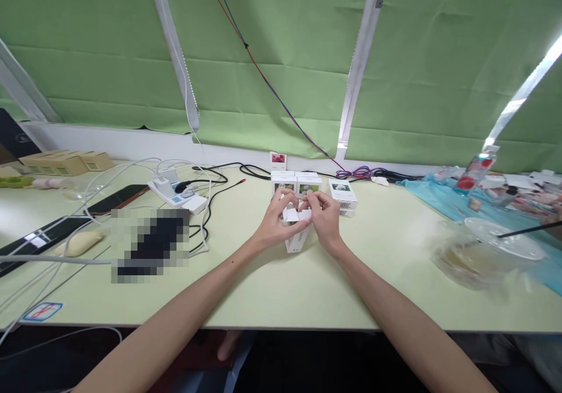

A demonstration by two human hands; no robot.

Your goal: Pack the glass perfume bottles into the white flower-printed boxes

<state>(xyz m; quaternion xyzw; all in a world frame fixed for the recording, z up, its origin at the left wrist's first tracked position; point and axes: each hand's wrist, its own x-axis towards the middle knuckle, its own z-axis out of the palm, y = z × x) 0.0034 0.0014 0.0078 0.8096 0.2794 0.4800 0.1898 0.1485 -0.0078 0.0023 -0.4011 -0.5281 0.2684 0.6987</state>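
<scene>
My left hand [277, 222] is wrapped around a small white cardboard box [297, 242], which stands tilted on the table with its top flaps up. My right hand [325, 216] is at the box's open top, thumb and fingertips pinched together. What is between those fingertips is too small to make out. Just behind my hands stand more small white boxes [308, 177] with plant pictures on them. To the right, another white box [342, 191] lies stacked on a similar one. A white box with a pink picture [278, 159] stands at the back.
On the left are a power strip [172, 191], tangled white cables, a phone [118, 198] and tan boxes [68, 162]. On the right a plastic cup with a lid [503, 238] and a black straw stands near a bottle [476, 170] on blue cloth [432, 197]. Green blinds [281, 100] hang behind.
</scene>
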